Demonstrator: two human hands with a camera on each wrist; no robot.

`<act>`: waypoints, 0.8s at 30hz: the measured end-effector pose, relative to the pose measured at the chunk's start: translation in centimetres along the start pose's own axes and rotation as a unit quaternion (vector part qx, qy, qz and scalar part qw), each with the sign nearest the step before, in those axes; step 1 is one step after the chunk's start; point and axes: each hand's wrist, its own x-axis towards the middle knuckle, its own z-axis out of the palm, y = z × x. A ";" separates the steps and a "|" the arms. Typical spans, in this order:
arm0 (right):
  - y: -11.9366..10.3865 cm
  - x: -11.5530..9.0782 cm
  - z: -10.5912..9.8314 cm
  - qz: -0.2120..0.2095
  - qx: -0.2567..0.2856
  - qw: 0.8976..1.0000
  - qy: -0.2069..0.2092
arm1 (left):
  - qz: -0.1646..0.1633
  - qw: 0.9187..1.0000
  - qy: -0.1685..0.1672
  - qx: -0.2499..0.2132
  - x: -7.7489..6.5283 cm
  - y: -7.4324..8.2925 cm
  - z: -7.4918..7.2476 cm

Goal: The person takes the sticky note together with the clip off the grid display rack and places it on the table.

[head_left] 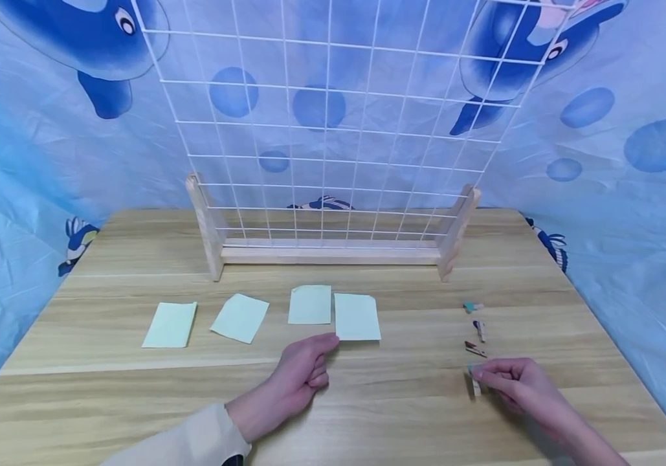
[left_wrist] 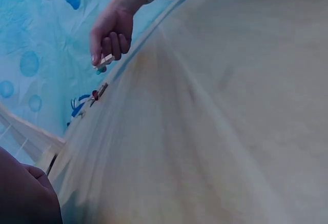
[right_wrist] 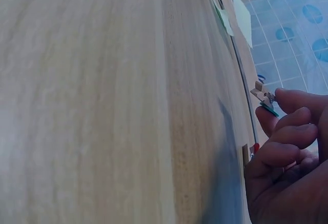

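Observation:
My left hand (head_left: 294, 378) pinches the lower left corner of a pale green paper note (head_left: 358, 317), the rightmost in a row. In the right wrist view that note (right_wrist: 242, 19) looks raised off the table. Between thumb and forefinger, my right hand (head_left: 521, 386) holds a small wooden clothespin (head_left: 476, 386) with a green end, also visible as the clothespin (right_wrist: 262, 98) in the right wrist view. Beyond that hand lie a red clothespin (head_left: 475, 349), a dark blue one (head_left: 480, 331) and a teal one (head_left: 472, 307). The left wrist view hides the left fingertips.
Three more pale green notes lie on the table: a left one (head_left: 171, 325), a tilted one (head_left: 241, 318) and one (head_left: 309, 304) beside the held note. Behind them a white wire grid (head_left: 323, 126) stands upright in a wooden base (head_left: 329, 252). A blue patterned sheet (head_left: 35, 168) surrounds the table.

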 end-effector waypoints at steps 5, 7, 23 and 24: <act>0.3 0.0 -0.3 0.009 0.010 1.000 -0.010 | 0.007 1.000 0.003 0.006 0.8 0.3 0.5; 0.5 0.0 -0.3 0.017 0.009 1.000 -0.009 | 0.008 1.000 0.003 0.008 1.1 0.3 0.7; 0.6 -0.1 -1.1 0.048 0.044 0.998 0.007 | 0.002 1.000 0.000 -0.006 1.3 0.7 0.6; 0.6 -0.1 -1.1 0.048 0.043 0.998 0.005 | 0.002 1.000 -0.002 -0.006 1.2 0.7 0.6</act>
